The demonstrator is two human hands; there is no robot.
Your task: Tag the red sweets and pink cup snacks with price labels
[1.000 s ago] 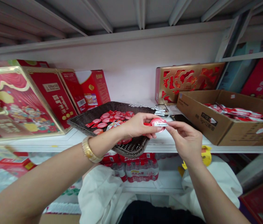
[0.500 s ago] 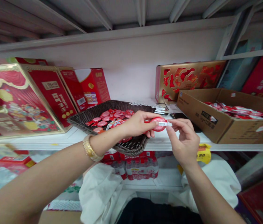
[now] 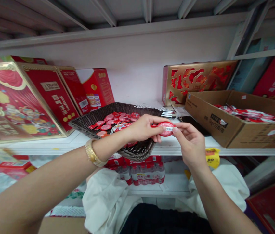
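My left hand pinches a round red packet above the right part of a dark woven basket. A white barcode label lies across the packet's face. The thumb and fingers of my right hand are closed on the packet's right edge, at the label's end. Several similar red packets lie in the basket, partly hidden by my left hand. White label strips stick out along the basket's back right rim.
An open cardboard box with red packets stands at the right. Behind it is a gold and red box. Red gift boxes fill the left. Bottled drinks sit on the lower shelf.
My right hand has moved slightly left, against the packet. The label now lies flatter on the packet, its right end no longer stretching out to my right fingers. The view has shifted slightly.
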